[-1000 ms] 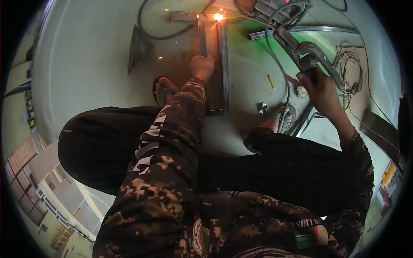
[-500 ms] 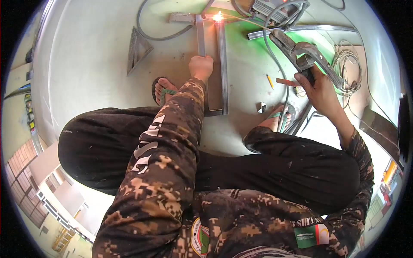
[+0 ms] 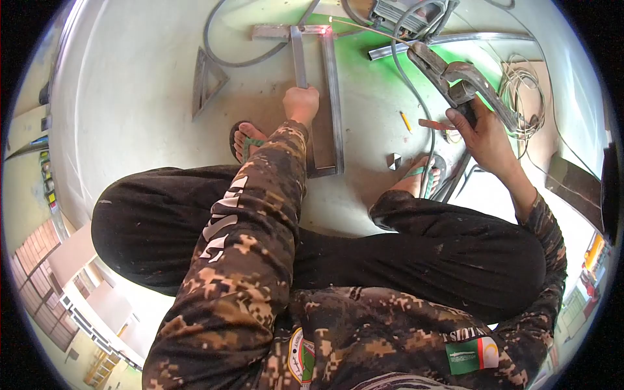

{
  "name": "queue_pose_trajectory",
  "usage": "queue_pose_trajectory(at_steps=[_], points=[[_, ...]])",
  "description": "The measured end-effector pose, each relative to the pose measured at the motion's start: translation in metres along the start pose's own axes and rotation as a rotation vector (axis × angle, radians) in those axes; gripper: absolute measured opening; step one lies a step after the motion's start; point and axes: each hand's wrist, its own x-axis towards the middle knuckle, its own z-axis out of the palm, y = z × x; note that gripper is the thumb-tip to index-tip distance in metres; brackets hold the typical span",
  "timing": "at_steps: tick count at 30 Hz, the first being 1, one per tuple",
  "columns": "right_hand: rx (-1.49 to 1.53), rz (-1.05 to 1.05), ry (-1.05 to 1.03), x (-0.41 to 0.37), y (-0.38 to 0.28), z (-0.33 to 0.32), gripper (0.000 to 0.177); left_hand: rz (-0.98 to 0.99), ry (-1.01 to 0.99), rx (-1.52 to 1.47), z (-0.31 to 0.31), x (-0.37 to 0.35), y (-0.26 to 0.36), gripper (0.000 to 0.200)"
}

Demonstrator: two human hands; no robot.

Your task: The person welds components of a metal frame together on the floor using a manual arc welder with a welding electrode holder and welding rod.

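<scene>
Your left hand: fingers curled tight around the near end of the steel tube, pressing it to the floor.
Steel tube: flat on the concrete floor, running away from you; its far end meets a cross piece.
Second tube: parallel to the first and just to its right, joined to it by a short piece near your left foot.
Your right hand: wrapped shut on the handle of the electrode holder, held up over the floor.
Welding rod: thin, clamped in the holder's nose, its tip at the glowing joint at the frame's far corner.
Grey cable: passes under the holder towards your right foot.
Welding machine: at the top edge, just past the joint; no writing on it can be read.
Triangular square: on the floor, left of the frame and apart from it.
Pencil: yellow, between the frame and your right hand.
Sleeve lettering: white block letters down your camouflage left arm, too bent to read.
Chest patch: green, white and red flag; the letters above it are only partly legible.
Round badge: its edge text is too small to read.
</scene>
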Motion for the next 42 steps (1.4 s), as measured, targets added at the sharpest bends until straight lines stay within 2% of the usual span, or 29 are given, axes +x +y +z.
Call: queue_pose_trajectory(at_steps=[5, 7, 9, 11, 13, 14, 15, 16, 17, 19, 20, 22, 23, 25, 26, 28, 29, 31, 35, 37, 38, 40, 41, 42], points=[[0.03, 0.007, -0.017, -0.013, -0.011, -0.018, 0.038, 0.085, -0.011, -0.027, 0.002, 0.004, -0.007, 0.039], [0.159, 0.114, -0.066, -0.023, -0.017, -0.03, 0.037, 0.068, -0.03, -0.029, 0.0, 0.002, -0.005, 0.04], [0.142, 0.077, -0.026, -0.033, -0.019, -0.044, 0.036, 0.041, -0.076, -0.073, 0.001, 0.005, -0.005, 0.04], [0.13, 0.157, -0.053, -0.045, -0.026, -0.062, 0.036, 0.016, -0.131, -0.107, 0.001, 0.007, -0.007, 0.041], [0.171, 0.018, 0.053, -0.057, -0.019, -0.067, 0.038, 0.015, -0.142, -0.099, -0.001, 0.008, -0.008, 0.043], [0.195, 0.111, 0.066, -0.063, -0.025, -0.075, 0.038, 0.028, -0.144, -0.093, -0.002, 0.004, -0.007, 0.043], [0.22, 0.202, 0.079, -0.069, -0.03, -0.079, 0.039, 0.135, -0.047, -0.011, -0.003, -0.001, -0.008, 0.045], [0.246, 0.141, 0.162, -0.075, -0.034, -0.078, 0.039, 0.241, 0.053, 0.07, -0.006, -0.003, -0.008, 0.046], [0.253, 0.141, 0.171, -0.08, -0.04, -0.078, 0.039, 0.249, 0.055, 0.075, -0.014, -0.007, -0.003, 0.046], [0.252, 0.113, 0.287, -0.087, -0.055, -0.085, 0.037, 0.225, -0.072, 0.213, -0.03, -0.012, 0.01, 0.047], [0.212, 0.136, 0.259, -0.09, -0.05, -0.091, 0.035, 0.231, -0.071, 0.211, -0.028, -0.008, 0.008, 0.047], [0.247, 0.134, 0.295, -0.094, -0.047, -0.089, 0.035, 0.498, 0.323, 0.288, -0.02, 0.001, 0.008, 0.046], [0.282, 0.133, 0.321, -0.095, -0.046, -0.087, 0.035, 0.503, 0.322, 0.287, -0.024, 0.0, 0.013, 0.046], [0.279, 0.131, 0.339, -0.095, -0.045, -0.086, 0.037, 1.012, 0.217, 0.542, -0.042, 0.0, 0.028, 0.032], [0.268, 0.125, 0.333, -0.095, -0.041, -0.088, 0.037, 1.014, 0.223, 0.545, -0.039, 0.006, 0.029, 0.032], [0.283, 0.122, 0.332, -0.095, -0.04, -0.089, 0.037, 1.556, -0.028, 0.593, -0.027, 0.013, 0.034, 0.032], [0.284, 0.12, 0.337, -0.093, -0.042, -0.089, 0.037, 1.56, -0.024, 0.595, -0.028, 0.009, 0.04, 0.032], [0.312, 0.107, 0.37, -0.091, -0.044, -0.087, 0.039, 1.793, -0.413, 1.001, -0.028, -0.001, 0.05, 0.023], [0.246, 0.171, 0.319, -0.089, -0.032, -0.089, 0.042, 1.786, -0.43, 1.162, -0.009, -0.001, 0.047, 0.02], [0.247, 0.155, 0.343, -0.089, -0.036, -0.088, 0.045, 1.934, -0.343, 1.241, -0.005, 0.006, 0.047, 0.013], [0.234, 0.158, 0.322, -0.088, -0.036, -0.09, 0.047, 1.935, -0.342, 1.247, -0.01, 0.003, 0.051, 0.013], [0.236, 0.14, 0.341, -0.088, -0.034, -0.089, 0.047, 2.021, -0.499, 1.238, -0.02, 0.002, 0.061, 0.014], [0.235, 0.122, 0.355, -0.088, -0.033, -0.088, 0.047, 2.024, -0.499, 1.241, -0.028, -0.001, 0.064, 0.014], [0.24, 0.123, 0.357, -0.087, -0.029, -0.089, 0.047, 2.008, -0.548, 1.103, -0.036, -0.004, 0.067, 0.014]])
